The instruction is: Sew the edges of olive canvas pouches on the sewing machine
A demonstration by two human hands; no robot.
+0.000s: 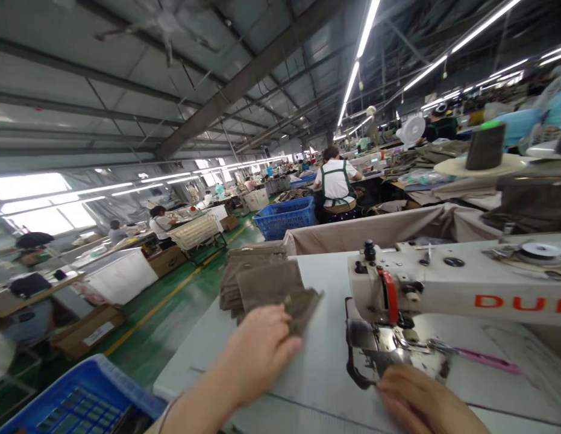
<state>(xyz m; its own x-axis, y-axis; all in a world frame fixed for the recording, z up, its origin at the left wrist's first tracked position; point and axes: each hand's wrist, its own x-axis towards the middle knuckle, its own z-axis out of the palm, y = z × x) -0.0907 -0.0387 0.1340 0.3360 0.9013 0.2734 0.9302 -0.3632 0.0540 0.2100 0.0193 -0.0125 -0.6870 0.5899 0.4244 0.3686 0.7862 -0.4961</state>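
My left grip (257, 355) sits at the near edge of the top olive fabric piece (271, 286), fingers curled against it; I can't tell whether it's pinching or only touching. That piece lies on a stack of like pieces (244, 271) on the counter (334, 343), just left of the sewing machine (443, 283), its long axis slanting toward the machine. My right grip (425, 401) is blurred, low by the machine's metal plate (388, 355); I can't tell how far open it is, and I see nothing in it. Red letters (515, 302) on the machine read "DUH", cut off at the picture's edge. A pink-handled tool (488, 360) lies right of the plate. A blue crate (81, 398) sits beyond the counter's left edge, and a thread cone (485, 144) stands behind the machine.
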